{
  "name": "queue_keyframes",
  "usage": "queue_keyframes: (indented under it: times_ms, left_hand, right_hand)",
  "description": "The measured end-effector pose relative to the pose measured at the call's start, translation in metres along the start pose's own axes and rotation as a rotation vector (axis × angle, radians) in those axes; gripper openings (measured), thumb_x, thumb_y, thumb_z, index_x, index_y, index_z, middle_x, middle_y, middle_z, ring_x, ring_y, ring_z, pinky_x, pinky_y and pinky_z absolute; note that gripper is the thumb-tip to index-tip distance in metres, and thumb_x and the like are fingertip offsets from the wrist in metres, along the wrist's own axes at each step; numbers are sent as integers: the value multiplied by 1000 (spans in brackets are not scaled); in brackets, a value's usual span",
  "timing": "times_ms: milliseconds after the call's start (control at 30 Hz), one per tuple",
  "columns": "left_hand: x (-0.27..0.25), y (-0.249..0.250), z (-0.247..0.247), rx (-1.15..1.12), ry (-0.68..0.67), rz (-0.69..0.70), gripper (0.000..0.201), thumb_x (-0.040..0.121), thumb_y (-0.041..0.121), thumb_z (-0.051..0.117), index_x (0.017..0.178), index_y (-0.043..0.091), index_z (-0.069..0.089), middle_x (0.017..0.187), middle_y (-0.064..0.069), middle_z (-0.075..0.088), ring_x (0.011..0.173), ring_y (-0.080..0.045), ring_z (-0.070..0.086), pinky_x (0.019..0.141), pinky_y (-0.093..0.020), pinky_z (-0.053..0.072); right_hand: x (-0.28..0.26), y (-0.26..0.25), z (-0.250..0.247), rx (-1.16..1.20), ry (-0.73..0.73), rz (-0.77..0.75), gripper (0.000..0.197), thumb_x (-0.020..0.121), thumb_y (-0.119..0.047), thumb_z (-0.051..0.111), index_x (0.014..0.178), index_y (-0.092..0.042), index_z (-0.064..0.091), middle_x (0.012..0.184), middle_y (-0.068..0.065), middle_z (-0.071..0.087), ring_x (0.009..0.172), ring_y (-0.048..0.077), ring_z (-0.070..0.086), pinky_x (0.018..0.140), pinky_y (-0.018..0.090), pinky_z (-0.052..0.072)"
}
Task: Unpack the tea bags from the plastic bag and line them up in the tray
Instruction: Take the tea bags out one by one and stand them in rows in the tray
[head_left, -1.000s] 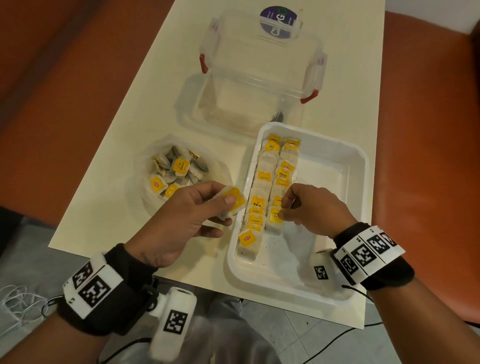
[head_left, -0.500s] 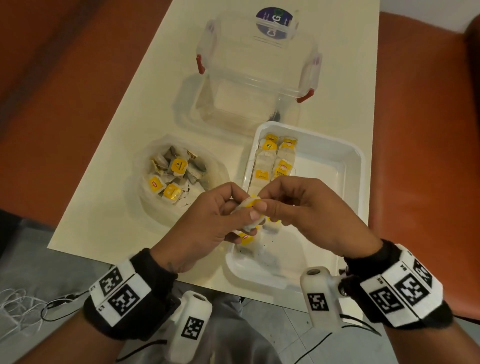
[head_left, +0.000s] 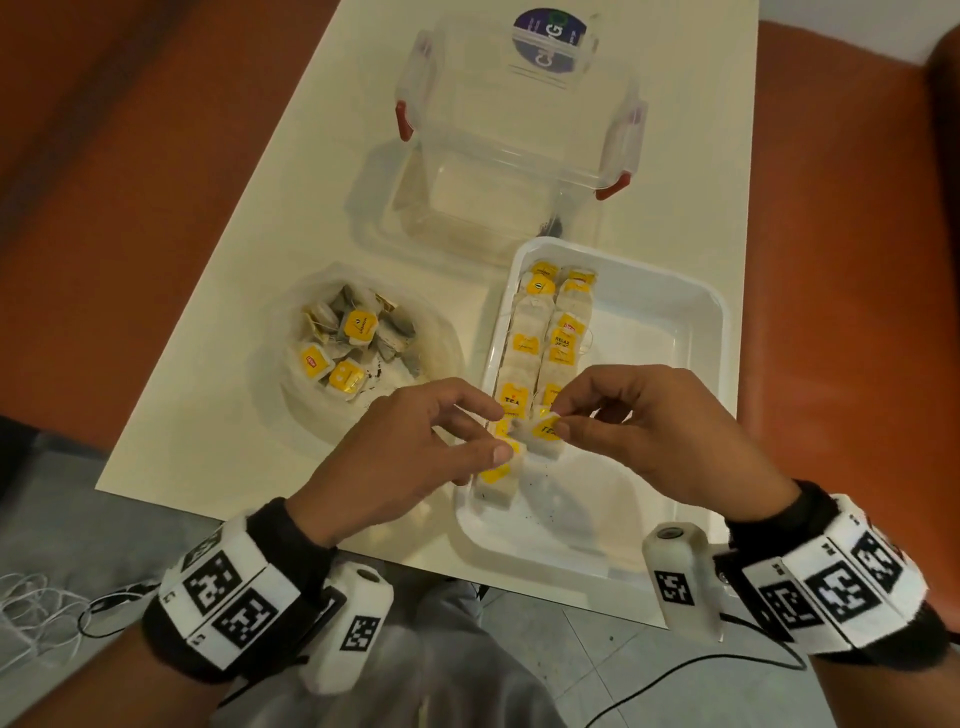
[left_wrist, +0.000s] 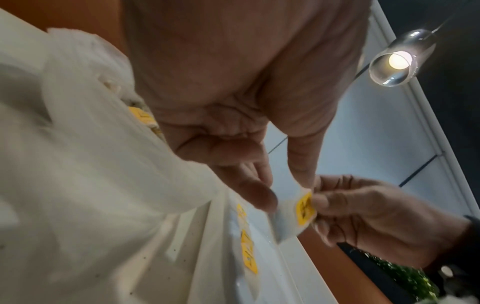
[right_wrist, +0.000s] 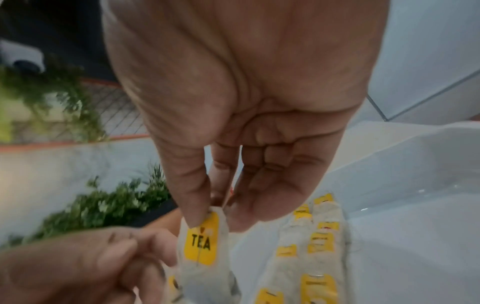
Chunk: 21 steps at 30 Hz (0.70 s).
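1. Right-hand fingertips (right_wrist: 197, 214) pinch the top edge of one tea bag (head_left: 543, 435): thumb on the yellow "TEA" tag, index finger behind it. The right hand (head_left: 654, 431) carries it; the bag body hangs below the pinch.
2. Left hand (head_left: 410, 457) is just beside the same bag. Its thumb and forefinger tips sit at the bag's left edge, the other fingers loosely spread. Whether the left fingers still grip the bag or only touch it, the views do not settle.
3. Key relation: the held bag hangs over the near end of the tray (head_left: 691, 332), directly above the near end of the right-hand row. It lies toward the left-wrist side of the right hand's fingertips, long axis roughly vertical.
4. Two rows of tea bags (head_left: 540, 338) run lengthwise from the tray's far-left corner toward the person, tags up and overlapping. The left row reaches nearer than the right one.
5. Judgement: the next move is to lower the bag and tip it so its long axis matches the rows. The right hand is the nearer one to that open slot.
6. Further left on the table (head_left: 291, 197), the plastic bag (head_left: 291, 332) sits open with a loose pile of bags still inside, well apart from the held one. So the task is partway done.
7. Beyond, a clear lidded box (head_left: 519, 130) stands just past the tray's far edge.
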<state>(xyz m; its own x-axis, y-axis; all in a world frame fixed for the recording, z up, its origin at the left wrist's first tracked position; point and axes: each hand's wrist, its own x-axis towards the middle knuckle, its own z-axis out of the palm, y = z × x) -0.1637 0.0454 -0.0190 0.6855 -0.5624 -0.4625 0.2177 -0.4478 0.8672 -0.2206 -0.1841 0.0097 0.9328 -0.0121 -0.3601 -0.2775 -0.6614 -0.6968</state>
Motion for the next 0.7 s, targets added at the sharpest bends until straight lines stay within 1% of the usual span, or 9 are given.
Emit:
queue_keyframes:
  times_ms: [33, 67, 133, 200, 233, 367, 467, 567, 700]
  left_hand:
    - [-1, -2, -4, -11, 23, -4, 24, 78, 36, 80, 100, 32, 71, 86, 9, 76, 65, -15, 72, 68, -30, 57]
    - [-2, -3, -7, -27, 43, -12, 20, 79, 36, 79, 97, 31, 71, 85, 8, 75, 66, -16, 72, 60, -24, 53]
    - [-4, -4, -14, -42, 76, -28, 15, 81, 35, 77, 94, 29, 71, 84, 6, 73, 66, -17, 71, 48, -12, 42]
    - [-6, -6, -18, -40, 92, -32, 12, 83, 34, 75, 93, 29, 71, 84, 6, 72, 67, -17, 71, 48, -12, 42]
    - [-6, -7, -20, -37, 95, -29, 11, 84, 34, 74, 93, 29, 71, 84, 7, 72, 67, -16, 71, 49, -13, 43]
    - [-7, -11, -22, -58, 105, -20, 11, 84, 36, 73, 92, 30, 71, 85, 4, 71, 68, -16, 70, 52, -19, 46]
    - [-7, -12, -22, -69, 112, -17, 10, 84, 35, 73, 92, 30, 71, 87, 0, 71, 68, -16, 70, 54, -22, 47]
    - [-7, -13, -23, -64, 120, -14, 8, 85, 34, 73, 91, 30, 72, 87, -1, 70, 70, -20, 70, 54, -22, 47]
    - [-7, -14, -26, -62, 120, -14, 6, 83, 38, 72, 89, 37, 71, 87, 0, 70, 71, -20, 70, 54, -24, 48]
  right_hand:
    - [1, 3, 2, -99, -12, 5, 6, 85, -32, 76, 89, -36, 74, 79, -21, 69, 69, 2, 62, 64, 13, 44]
    - [1, 6, 5, -211, -46, 15, 7, 86, -35, 74, 90, -39, 73, 80, -23, 67, 71, 1, 61, 66, 15, 44]
    - [3, 10, 13, -381, -178, 56, 8, 87, -38, 70, 94, -42, 71, 83, -23, 66, 74, 1, 60, 69, 22, 45]
    - [7, 10, 22, -483, -322, 104, 9, 89, -39, 67, 96, -42, 70, 89, -20, 68, 82, 6, 63, 67, 25, 45]
    - [10, 10, 25, -529, -359, 117, 9, 89, -39, 66, 97, -42, 70, 92, -19, 68, 84, 9, 63, 65, 25, 44]
    - [25, 14, 30, -616, -320, 167, 10, 90, -35, 64, 98, -39, 68, 94, -13, 69, 86, 14, 65, 67, 27, 47]
    - [34, 18, 31, -618, -295, 181, 5, 89, -33, 66, 91, -38, 65, 90, -14, 68, 83, 14, 64, 63, 26, 45]
    - [36, 20, 30, -611, -264, 182, 3, 89, -34, 65, 91, -35, 65, 88, -13, 67, 81, 13, 63, 59, 25, 41]
    - [37, 21, 27, -576, -222, 194, 4, 89, -32, 63, 91, -34, 65, 87, -13, 68, 82, 13, 63, 61, 26, 44]
